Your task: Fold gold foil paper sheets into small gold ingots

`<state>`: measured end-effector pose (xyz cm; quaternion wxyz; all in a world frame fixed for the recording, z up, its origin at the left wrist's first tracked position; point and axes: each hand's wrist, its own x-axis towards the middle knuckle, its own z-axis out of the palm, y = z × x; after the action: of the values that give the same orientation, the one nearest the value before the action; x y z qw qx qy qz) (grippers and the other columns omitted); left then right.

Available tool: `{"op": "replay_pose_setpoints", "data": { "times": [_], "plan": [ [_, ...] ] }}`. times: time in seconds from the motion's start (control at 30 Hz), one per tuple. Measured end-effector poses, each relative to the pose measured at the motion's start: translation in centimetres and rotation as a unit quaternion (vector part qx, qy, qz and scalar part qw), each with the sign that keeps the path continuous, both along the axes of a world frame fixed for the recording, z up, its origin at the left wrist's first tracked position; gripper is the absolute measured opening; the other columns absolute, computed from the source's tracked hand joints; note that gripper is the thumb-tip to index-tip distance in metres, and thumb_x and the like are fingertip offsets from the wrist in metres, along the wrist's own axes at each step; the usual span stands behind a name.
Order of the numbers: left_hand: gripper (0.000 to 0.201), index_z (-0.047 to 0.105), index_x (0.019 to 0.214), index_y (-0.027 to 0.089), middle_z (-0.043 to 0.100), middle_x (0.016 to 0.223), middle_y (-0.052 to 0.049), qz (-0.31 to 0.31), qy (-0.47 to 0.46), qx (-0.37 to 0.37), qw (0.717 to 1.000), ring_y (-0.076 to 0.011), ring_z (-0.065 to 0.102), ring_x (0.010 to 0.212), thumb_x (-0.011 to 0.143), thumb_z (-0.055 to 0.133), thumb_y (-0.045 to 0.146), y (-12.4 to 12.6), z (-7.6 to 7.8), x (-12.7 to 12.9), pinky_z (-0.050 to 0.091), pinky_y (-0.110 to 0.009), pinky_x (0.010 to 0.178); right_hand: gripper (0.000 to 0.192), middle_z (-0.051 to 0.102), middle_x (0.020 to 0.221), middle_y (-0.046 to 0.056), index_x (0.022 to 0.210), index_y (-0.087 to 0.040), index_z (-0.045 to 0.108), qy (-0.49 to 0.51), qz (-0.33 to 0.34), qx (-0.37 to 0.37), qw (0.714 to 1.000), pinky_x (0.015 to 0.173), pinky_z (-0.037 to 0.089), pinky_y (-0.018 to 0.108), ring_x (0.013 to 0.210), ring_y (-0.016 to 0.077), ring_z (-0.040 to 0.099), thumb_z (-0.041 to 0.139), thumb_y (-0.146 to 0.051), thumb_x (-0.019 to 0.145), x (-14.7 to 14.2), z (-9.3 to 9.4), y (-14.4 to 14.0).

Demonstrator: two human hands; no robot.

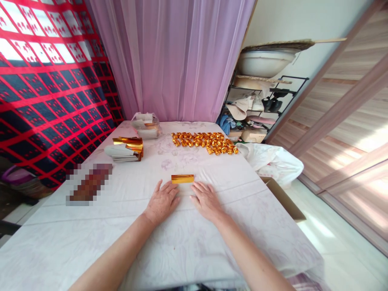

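A small rectangle of shiny gold foil paper [182, 178] lies flat on the cloth-covered table, in front of my hands. My left hand [163, 202] rests palm down with its fingers spread, the fingertips close to the paper's left lower corner. Palm down at the other side lies my right hand [208, 201], its fingers stretched out near the right lower corner. Neither hand grips anything. Farther back, several folded gold foil pieces [201, 140] stand in rows. To the left sits a stack of gold and white paper sheets [125, 151].
A clear plastic bag of paper [146, 125] lies at the table's back left. The pale flowered tablecloth [182, 250] has creases. Right of the table are a white plastic bag [273, 161], a cardboard box [285, 198] and a shoe rack [257, 101]. A blurred patch [91, 184] hides something on the left.
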<state>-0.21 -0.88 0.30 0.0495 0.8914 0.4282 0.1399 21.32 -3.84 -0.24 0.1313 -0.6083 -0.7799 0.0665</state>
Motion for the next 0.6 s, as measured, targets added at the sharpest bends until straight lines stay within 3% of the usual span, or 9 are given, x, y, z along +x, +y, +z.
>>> {"op": "replay_pose_setpoints", "data": {
  "times": [0.1,0.23,0.37,0.6],
  "plan": [
    [0.017,0.067,0.098,0.021,0.063,0.131,-0.008,0.012,-0.002,-0.008,1.000,-0.0277,0.048,0.131,0.091,0.052,0.025,1.2,0.8,0.6,0.022,-0.055,0.116,0.036,0.062,0.133,0.007,0.127,-0.022,0.061,0.024,-0.039,0.015,0.999,0.106,0.037,0.035,0.124,0.0199,0.053,0.048,-0.029,0.095,-0.3,0.4,1.3],
    [0.022,0.064,0.107,0.021,0.070,0.116,-0.008,0.033,-0.009,-0.022,0.999,-0.0253,0.061,0.114,0.087,0.055,0.024,2.4,0.7,1.0,0.031,-0.053,0.112,0.038,0.064,0.127,0.008,0.127,-0.023,0.061,0.021,-0.061,0.018,0.998,0.100,0.041,0.036,0.119,0.0230,0.056,0.056,-0.032,0.091,-0.2,0.7,2.6],
    [0.043,0.056,0.127,0.018,0.066,0.123,-0.012,0.052,-0.022,-0.028,0.998,-0.0271,0.059,0.117,0.085,0.058,0.025,3.0,0.2,1.0,0.033,-0.052,0.111,0.041,0.065,0.123,0.008,0.126,-0.023,0.062,0.020,-0.056,0.012,0.998,0.097,0.041,0.035,0.115,0.0236,0.056,0.063,-0.033,0.086,0.1,1.1,3.2],
    [0.032,0.065,0.114,0.021,0.070,0.114,-0.010,0.061,-0.046,-0.019,0.997,-0.0266,0.062,0.111,0.083,0.059,0.025,2.8,0.1,1.0,0.037,-0.049,0.108,0.035,0.067,0.119,0.006,0.116,-0.024,0.067,0.049,-0.041,0.006,0.998,0.094,0.045,0.036,0.110,0.0228,0.060,0.067,-0.031,0.082,0.9,1.2,3.5]
  ]
}}
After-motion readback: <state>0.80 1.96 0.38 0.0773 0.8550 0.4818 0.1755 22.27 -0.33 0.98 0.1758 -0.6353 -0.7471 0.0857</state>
